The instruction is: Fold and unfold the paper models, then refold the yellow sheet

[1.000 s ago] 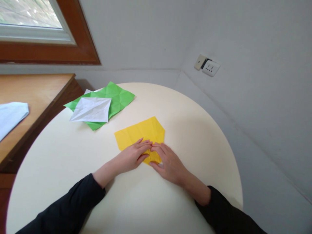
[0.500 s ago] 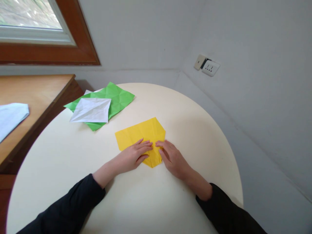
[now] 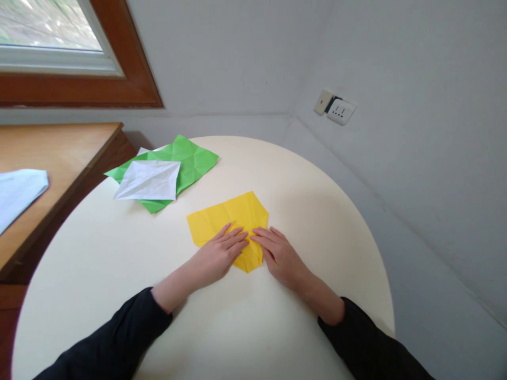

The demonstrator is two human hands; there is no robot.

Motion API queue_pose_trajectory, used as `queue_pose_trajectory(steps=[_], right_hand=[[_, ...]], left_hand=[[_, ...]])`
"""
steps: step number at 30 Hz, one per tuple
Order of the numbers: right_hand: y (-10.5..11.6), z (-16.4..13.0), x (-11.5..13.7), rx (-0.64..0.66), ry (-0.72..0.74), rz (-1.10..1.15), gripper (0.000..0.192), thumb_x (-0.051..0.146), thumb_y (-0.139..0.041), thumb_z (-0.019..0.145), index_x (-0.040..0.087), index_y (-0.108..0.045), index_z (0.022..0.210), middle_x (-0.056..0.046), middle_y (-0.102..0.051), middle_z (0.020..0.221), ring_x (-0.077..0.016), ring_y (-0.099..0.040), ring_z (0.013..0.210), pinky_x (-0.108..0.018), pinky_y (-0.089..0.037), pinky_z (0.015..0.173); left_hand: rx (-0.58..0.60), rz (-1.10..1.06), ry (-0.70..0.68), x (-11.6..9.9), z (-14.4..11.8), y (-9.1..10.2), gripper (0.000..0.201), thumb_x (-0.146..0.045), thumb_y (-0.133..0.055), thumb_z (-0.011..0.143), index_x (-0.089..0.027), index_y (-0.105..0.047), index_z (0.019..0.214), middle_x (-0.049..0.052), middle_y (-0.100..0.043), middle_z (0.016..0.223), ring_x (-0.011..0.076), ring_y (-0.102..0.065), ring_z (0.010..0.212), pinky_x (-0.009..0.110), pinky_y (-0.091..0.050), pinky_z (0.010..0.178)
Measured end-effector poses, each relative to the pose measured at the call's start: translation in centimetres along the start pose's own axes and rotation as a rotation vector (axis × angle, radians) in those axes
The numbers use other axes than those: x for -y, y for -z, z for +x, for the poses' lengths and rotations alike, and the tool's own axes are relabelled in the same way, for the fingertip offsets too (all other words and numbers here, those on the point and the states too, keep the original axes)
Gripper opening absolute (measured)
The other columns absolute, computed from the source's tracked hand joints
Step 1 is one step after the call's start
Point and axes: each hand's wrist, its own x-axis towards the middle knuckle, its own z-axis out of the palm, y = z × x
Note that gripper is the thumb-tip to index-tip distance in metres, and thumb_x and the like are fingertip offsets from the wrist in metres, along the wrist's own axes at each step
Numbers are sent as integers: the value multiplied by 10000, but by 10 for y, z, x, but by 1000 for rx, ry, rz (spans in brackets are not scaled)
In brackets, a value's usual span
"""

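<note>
Three sheets of paper lie on the round table (image 3: 317,221): one yellow sheet (image 3: 232,216), one green sheet (image 3: 190,158) and one white sheet (image 3: 149,180). A fourth, pale blue sheet (image 3: 18,190) rests apart on the wooden desk (image 3: 71,153) at the far left. Two hands are in view, both the person's own, each coming out of a black sleeve (image 3: 114,343).

The yellow sheet sits near the middle of the table, partly folded, with angled corners on its far right and a point toward the near edge. The left hand (image 3: 216,256) lies flat and open on the sheet's near left part, fingers stretched toward the right and pressing the paper down. The right hand (image 3: 279,256) is likewise flat and open, fingers spread, resting on the sheet's near right edge with its palm on the table. The fingertips of the two hands nearly meet over the middle of the sheet, just above its near point. Most of the sheet shows beyond the hands, on the far side.

The white sheet lies on top of the green one, both well apart from the yellow sheet, to the far left. A wall socket (image 3: 340,111) is on the right wall.
</note>
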Motion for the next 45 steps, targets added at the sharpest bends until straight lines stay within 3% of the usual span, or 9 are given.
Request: queue_pose_trajectory(steps=[6,11,20,27,33,38,45], right_hand=[[0,0,-1,3,6,-19,394,68,-332,849,155,-616,1107,-105,-627,1182,-185,-552,1134,-434,-399,1003],[1,0,0,10,-4,-8,394,65,-334,845,161,-617,1103,-99,-623,1189,-184,-547,1138,-432,-392,1007],[0,0,1,11,6,-22,394,60,-342,845,153,-609,1119,-101,-622,1188,-187,-543,1140,-435,-386,1009],[1,-1,9,-9,73,-73,360,70,-385,857,167,-607,1124,-99,-640,1149,-201,-568,1085,-443,-410,974],[2,-4,30,-35,139,-88,274,67,-445,838,126,-624,1037,-99,-675,1025,-219,-582,900,-399,-467,821],[-1,-5,44,4,170,-24,274,85,-446,860,154,-593,1081,-81,-665,1048,-209,-556,914,-377,-440,805],[-2,-5,47,28,183,20,277,99,-447,872,154,-578,1110,-83,-655,1074,-208,-555,933,-377,-433,815]], left_hand=[[-110,142,-49,-9,0,2,295,-71,-398,868,-93,-592,1089,162,-590,1217,263,-546,1134,453,-442,955],[-132,235,73,-21,-1,2,271,-81,-403,864,-93,-592,1058,145,-628,1093,248,-598,969,385,-513,818],[-50,204,155,-27,-1,-1,335,-41,-393,819,-38,-538,1121,166,-607,1073,244,-581,956,371,-498,869],[-145,209,202,-33,2,-1,258,-123,-392,868,-53,-586,1024,154,-631,964,246,-596,901,372,-528,801],[-227,213,215,-36,-5,2,250,-157,-379,890,-79,-601,974,145,-646,957,247,-593,918,398,-531,821],[-226,210,225,-37,-19,0,275,-153,-402,875,-32,-586,1039,179,-626,1046,268,-574,994,426,-498,907],[-191,191,268,-38,-24,-2,304,-161,-414,870,-23,-571,1090,186,-599,1099,267,-557,1049,417,-475,944]])
